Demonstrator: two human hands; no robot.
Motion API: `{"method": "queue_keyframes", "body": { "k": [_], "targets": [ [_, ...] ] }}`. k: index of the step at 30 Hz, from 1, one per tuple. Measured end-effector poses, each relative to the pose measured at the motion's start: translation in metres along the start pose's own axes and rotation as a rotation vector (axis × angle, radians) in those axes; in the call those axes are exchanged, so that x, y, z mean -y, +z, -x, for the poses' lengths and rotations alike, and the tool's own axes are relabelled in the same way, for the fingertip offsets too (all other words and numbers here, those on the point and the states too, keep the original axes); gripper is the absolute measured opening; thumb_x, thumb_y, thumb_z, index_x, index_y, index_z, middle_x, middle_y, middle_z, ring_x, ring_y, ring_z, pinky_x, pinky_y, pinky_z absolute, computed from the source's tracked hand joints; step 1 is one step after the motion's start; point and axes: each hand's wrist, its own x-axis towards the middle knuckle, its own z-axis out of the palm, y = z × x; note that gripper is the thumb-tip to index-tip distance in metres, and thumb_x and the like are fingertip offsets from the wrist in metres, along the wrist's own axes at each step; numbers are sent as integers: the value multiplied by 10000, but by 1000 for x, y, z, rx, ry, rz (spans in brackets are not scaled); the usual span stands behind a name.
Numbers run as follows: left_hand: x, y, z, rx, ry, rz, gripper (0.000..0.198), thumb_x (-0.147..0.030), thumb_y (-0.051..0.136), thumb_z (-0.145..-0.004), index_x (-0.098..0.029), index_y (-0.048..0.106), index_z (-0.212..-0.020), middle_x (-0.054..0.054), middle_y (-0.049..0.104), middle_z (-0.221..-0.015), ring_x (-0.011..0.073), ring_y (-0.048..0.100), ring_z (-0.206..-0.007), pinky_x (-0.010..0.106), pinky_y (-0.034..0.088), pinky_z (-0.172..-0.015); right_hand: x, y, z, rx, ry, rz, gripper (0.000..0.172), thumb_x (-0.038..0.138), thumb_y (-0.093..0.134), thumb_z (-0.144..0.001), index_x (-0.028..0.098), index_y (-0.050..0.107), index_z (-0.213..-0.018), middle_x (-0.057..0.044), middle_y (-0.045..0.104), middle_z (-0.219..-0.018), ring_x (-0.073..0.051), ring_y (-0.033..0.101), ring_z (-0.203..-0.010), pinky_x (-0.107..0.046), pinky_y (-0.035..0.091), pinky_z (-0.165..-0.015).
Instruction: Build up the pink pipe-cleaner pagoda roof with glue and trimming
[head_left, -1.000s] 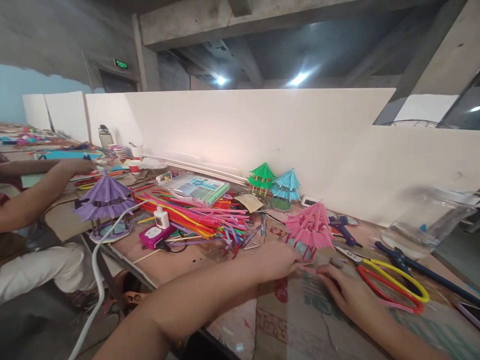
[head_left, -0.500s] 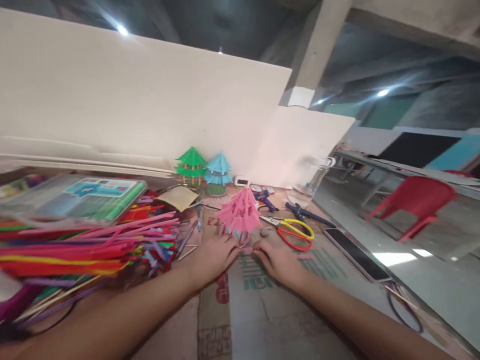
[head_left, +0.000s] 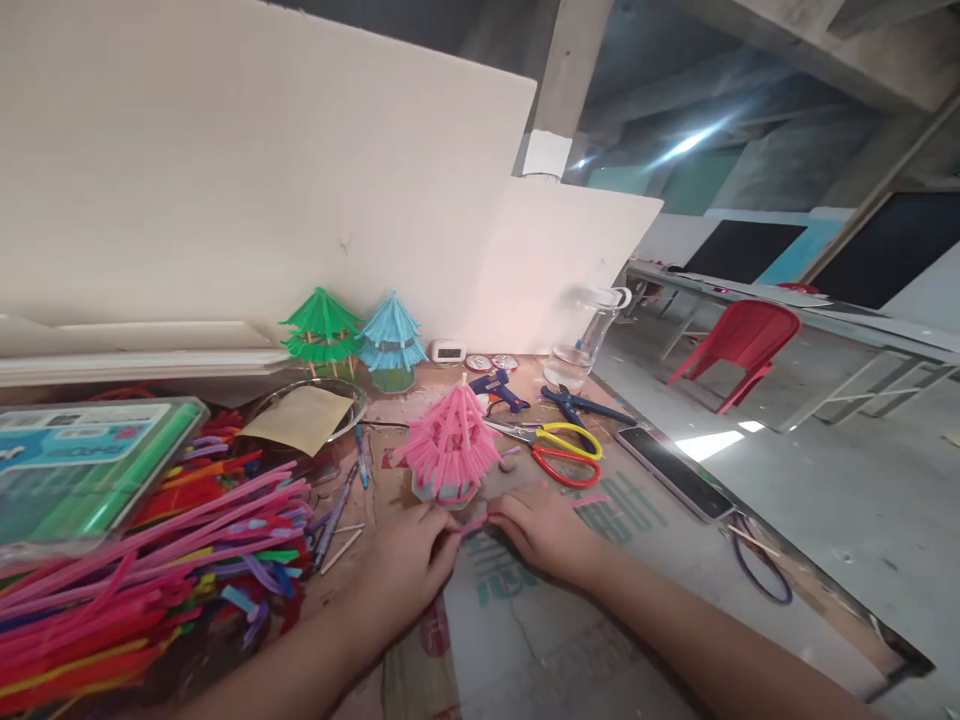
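Observation:
A short pink pipe cleaner stretches between my two hands, low over the table. My left hand pinches its left end, and my right hand pinches the other. Just beyond my fingers stands a pink pagoda-like model with a fringed, tiered roof on a pale base. Another pink piece lies past my right hand. Scissors with yellow and red handles rest to the right of the model.
Pink and other coloured pipe cleaners pile up at left beside a plastic case. Green and blue models stand at the back. A glue gun, pliers, a glass jug and a phone line the right side.
The view has swung right, so the table things sit further left. Both hands still hold the pink pipe cleaner between them, in front of the pink model.

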Motion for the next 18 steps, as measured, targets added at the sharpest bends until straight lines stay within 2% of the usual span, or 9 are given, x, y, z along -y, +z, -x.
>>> {"method": "queue_keyframes", "body": {
  "k": [4, 10, 14, 18],
  "targets": [
    [0, -1, -3, -24, 4, -17, 197, -225, 427, -872, -184, 597, -782, 47, 660, -804, 203, 612, -801, 317, 449, -721, -10, -6, 4, 6, -48, 40, 246, 213, 358, -961, 174, 570, -842, -45, 639, -697, -157, 581, -654, -259, 398, -607],
    [-6, -3, 1, -98, 8, -47, 246, -286, 406, -899, -179, 608, -809, 53, 652, -824, 188, 610, -797, 291, 450, -715, -23, -18, 7, -10, -38, 31, 181, 170, 421, -932, 163, 581, -849, -57, 662, -747, -174, 592, -694, -269, 380, -608],
    [-16, -2, 4, -129, 2, -91, 220, -272, 429, -888, -183, 620, -826, 50, 664, -829, 185, 609, -788, 285, 446, -714, -10, -23, 6, -7, -17, -11, 134, 185, 480, -915, 172, 593, -844, -56, 677, -788, -178, 601, -731, -273, 390, -630],
    [-16, 2, 5, -145, 30, -79, 204, -282, 447, -881, -185, 623, -844, 52, 665, -864, 187, 599, -823, 292, 437, -743, 8, -25, 6, 28, 0, -12, 184, 204, 449, -933, 174, 612, -853, -59, 676, -752, -181, 605, -704, -280, 382, -614]
  ]
}}
